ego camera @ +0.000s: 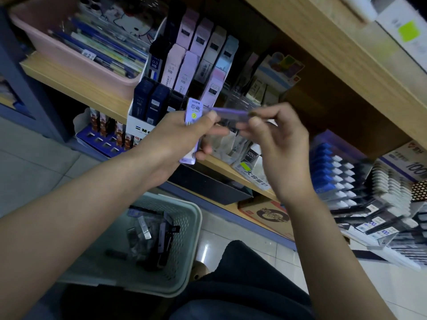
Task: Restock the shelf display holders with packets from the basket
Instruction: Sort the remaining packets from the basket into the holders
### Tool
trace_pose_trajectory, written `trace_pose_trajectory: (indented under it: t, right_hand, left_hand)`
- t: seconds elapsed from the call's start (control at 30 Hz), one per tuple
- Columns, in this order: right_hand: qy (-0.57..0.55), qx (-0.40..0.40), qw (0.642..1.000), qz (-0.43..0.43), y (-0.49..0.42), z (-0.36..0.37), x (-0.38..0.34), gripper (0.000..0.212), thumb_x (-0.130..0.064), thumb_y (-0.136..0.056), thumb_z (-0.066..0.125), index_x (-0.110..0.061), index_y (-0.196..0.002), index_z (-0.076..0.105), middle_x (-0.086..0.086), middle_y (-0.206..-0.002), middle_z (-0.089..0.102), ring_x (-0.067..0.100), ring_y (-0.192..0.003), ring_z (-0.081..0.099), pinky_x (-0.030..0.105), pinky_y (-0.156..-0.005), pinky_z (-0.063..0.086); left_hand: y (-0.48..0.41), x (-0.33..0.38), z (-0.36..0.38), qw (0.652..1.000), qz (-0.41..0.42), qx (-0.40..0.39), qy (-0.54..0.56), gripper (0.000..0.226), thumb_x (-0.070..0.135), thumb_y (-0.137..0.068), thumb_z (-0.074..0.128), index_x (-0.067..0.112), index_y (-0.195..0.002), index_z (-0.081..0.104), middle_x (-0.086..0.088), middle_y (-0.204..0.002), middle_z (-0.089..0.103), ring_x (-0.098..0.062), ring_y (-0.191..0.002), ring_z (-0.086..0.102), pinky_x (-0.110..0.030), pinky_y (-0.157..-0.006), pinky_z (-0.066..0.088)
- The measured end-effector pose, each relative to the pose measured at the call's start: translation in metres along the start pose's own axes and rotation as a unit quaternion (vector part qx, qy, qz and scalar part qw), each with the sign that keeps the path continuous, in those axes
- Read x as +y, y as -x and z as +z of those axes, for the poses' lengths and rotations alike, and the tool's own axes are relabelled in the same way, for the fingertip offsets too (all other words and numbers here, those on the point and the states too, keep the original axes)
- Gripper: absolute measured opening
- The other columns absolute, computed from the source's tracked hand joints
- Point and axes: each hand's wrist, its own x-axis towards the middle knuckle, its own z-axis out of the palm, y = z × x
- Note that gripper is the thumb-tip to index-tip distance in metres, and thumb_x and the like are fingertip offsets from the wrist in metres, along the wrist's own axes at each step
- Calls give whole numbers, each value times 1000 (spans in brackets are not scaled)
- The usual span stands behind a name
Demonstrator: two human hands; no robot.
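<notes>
My left hand (178,139) grips a small stack of purple packets (193,116) upright in front of the shelf. My right hand (275,132) pinches the end of one purple packet (231,112) that lies level between both hands, its other end at my left thumb. Just behind stands the white display holder (138,125) with rows of dark blue, pink and lilac lead packets (182,72). The pale green perforated basket (184,227) sits on the floor below my left forearm, with several dark and clear packets (150,241) in its bottom.
A pink tub (69,56) of stationery stands on the shelf at left. A wooden shelf board (335,54) overhangs at upper right. Pen refill boxes (346,181) crowd the lower right shelf. A cardboard box (265,213) lies under the shelf. My knee (242,273) is by the basket.
</notes>
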Motion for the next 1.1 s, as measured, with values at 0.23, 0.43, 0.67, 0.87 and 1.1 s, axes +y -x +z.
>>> trace_pose_trajectory:
  t: [0.23,0.43,0.67,0.87,1.1]
  right_hand:
    - [173,-94,968,-154,28,5,3,11,-12,-84,68,-8,-94,67,4,-102,58,5,-95,57,21,-83,50]
    - [-57,-47,969,238,30,1,-9,23,-19,-87,60,-8,-106,53,8,-97,64,15,-78,69,22,-65,56]
    - [-170,93,934,299,29,-28,6,16,-12,-93,53,1,-100,59,2,-76,63,6,-65,63,18,-67,55]
    - [95,291,935,177,27,-67,38,9,-17,-92,60,-8,-95,61,-1,-76,63,13,-68,63,25,-67,53]
    - [266,268,922,86,32,-81,57,16,-19,-92,55,-9,-102,65,7,-100,57,29,-85,63,40,-80,52]
  left_hand:
    - [-2,0,0,1000,21,13,17,6,16,-91,59,17,-85,62,4,-54,54,-9,-43,41,-17,-39,33]
    - [-2,-7,12,999,39,-16,-5,7,16,-93,56,17,-87,60,6,-50,54,-9,-43,39,-16,-40,33]
    - [-4,-20,28,999,9,-16,-47,12,19,-94,54,12,-99,63,1,-85,71,-5,-41,42,-16,-41,36]
    - [-7,-32,44,996,-16,-30,-87,4,15,-95,52,12,-94,55,4,-69,62,-4,-39,41,-17,-39,33]
    - [-13,-36,61,996,-48,-21,-67,13,7,-95,44,13,-84,42,-2,-76,60,-7,-37,42,-18,-38,33]
